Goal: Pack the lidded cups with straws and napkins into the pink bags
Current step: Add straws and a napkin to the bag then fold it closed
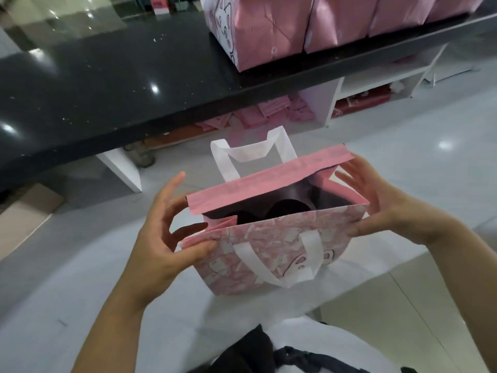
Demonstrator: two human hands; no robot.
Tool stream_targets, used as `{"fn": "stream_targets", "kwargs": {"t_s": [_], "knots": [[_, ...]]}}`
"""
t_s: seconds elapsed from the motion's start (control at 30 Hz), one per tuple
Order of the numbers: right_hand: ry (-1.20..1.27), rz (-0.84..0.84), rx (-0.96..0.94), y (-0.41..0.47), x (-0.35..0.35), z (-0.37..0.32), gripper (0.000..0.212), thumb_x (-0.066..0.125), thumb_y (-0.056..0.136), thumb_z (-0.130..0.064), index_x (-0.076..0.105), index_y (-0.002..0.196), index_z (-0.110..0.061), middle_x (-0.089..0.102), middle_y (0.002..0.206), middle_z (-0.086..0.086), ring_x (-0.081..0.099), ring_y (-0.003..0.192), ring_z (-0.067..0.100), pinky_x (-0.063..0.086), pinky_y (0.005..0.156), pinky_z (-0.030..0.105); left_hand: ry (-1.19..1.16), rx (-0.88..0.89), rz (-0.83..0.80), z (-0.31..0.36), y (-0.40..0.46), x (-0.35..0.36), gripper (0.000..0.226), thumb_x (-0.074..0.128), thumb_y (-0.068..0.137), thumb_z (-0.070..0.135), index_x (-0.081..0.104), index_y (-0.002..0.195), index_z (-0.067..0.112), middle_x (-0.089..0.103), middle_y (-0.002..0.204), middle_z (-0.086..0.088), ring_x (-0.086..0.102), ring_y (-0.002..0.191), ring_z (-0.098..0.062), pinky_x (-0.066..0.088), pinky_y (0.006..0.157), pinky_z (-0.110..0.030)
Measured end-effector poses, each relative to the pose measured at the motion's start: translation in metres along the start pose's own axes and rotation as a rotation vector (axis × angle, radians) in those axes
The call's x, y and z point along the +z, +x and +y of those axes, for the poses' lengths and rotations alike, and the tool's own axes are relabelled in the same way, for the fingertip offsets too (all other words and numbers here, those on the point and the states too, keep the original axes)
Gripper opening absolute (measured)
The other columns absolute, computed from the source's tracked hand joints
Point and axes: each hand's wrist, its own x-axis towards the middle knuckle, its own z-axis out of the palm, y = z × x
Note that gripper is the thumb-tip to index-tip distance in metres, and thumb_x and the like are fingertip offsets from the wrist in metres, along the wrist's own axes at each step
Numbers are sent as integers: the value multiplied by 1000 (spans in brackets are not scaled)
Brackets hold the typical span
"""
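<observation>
One pink paper bag printed with white cartoon animals (269, 246) is held open in mid-air between two bare hands, over a pale tiled floor (403, 157). It has two white fabric loop handles: the far handle (250, 154) stands up, and the near handle (282, 262) hangs down over the printed front panel. The far rim is folded outward as a plain pink band. Inside, two dark round shapes (269, 214) sit side by side in shadow; whether they are cup lids cannot be told.

The left hand (166, 238) pinches the bag's near left corner between thumb and fingers, with the other fingers spread upward. The right hand (382, 208) grasps the bag's right side, thumb on the near panel and fingers reaching along the side fold.

Beyond the bag, a long glossy black countertop (107, 90) runs across the far left. On its far right end stands a row of at least four more pink printed bags (322, 25), cut off by the top edge. Under the counter, white shelving (349, 90) holds heaps of folded pink material (255, 114) and something dark red (360, 103).

Nearest the viewer, the person's white and dark clothing (295, 351) fills the bottom edge.
</observation>
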Motion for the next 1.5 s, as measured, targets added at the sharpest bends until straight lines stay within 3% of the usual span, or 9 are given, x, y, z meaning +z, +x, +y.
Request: {"fn": "stream_targets", "kwargs": {"t_s": [0.23, 0.4, 0.5, 0.7, 0.87, 1.07, 1.23, 1.37, 1.5], "knots": [[16, 126, -122, 17, -7, 2, 89, 94, 56, -47, 55, 133, -23, 64, 131, -2, 55, 130, 20, 40, 111, 54, 169, 86, 120, -3, 4, 6, 52, 80, 73, -2, 71, 110, 33, 72, 107, 8, 67, 104, -15, 57, 90, -32], [-2, 291, -227, 25, -6, 9, 50, 87, 61, -56, 75, 100, -28, 75, 105, 2, 67, 103, 30, 51, 97, 57, 247, 125, 193, -3, 9, 14, 40, 81, 67, 15, 72, 93, 44, 73, 95, 13, 68, 90, -11, 58, 76, -24], [51, 341, -277, 28, -7, 5, 18, 82, 70, -31, 79, 87, -34, 77, 93, 1, 65, 90, 45, 54, 88, 54, 256, 158, 203, 1, 10, 20, 43, 78, 67, 19, 70, 91, 54, 72, 93, 18, 67, 87, -7, 57, 72, -18], [-61, 269, -317, 31, -10, 4, 38, 77, 75, 2, 77, 88, -33, 77, 91, -5, 72, 85, 24, 59, 82, 36, 342, 182, 221, 4, 8, 24, 62, 76, 77, -3, 69, 92, 57, 71, 93, 26, 66, 89, -2, 51, 70, -8], [-72, 300, -338, 38, -16, 11, 60, 65, 81, 21, 78, 80, -37, 75, 75, -10, 67, 67, 6, 53, 68, 16, 365, 174, 126, 8, 1, 13, 39, 68, 81, 16, 67, 113, 38, 69, 109, 25, 65, 107, -3, 52, 86, -12], [-337, 338, -418, 39, -18, 12, 55, 65, 88, 10, 66, 114, -38, 68, 84, -12, 64, 79, 12, 52, 82, 19, 479, 256, 175, 2, 5, 19, 32, 58, 91, 2, 57, 114, 25, 61, 104, 35, 63, 98, 4, 49, 80, -6], [-601, 318, -532, 46, -18, 12, 43, 53, 87, 5, 58, 110, -31, 62, 102, -21, 61, 86, 19, 54, 81, 33, 617, 326, 133, -2, 11, 15, 38, 58, 91, -10, 60, 107, 24, 60, 101, 24, 59, 93, 2, 45, 77, -6], [-675, 254, -547, 44, -27, 8, 35, 55, 86, -2, 60, 106, -31, 63, 99, -29, 63, 83, 7, 51, 78, 17, 582, 289, 111, 0, 8, 12, 34, 62, 91, -5, 64, 108, 25, 64, 105, 23, 64, 99, 3, 49, 85, -8], [-713, 163, -502, 37, -36, 1, 32, 62, 83, -10, 65, 108, -31, 68, 101, -22, 67, 81, 8, 53, 78, 21, 558, 272, 95, 2, 4, 11, 29, 59, 87, 12, 63, 108, 32, 65, 109, 28, 64, 103, 6, 48, 86, -6]]}}
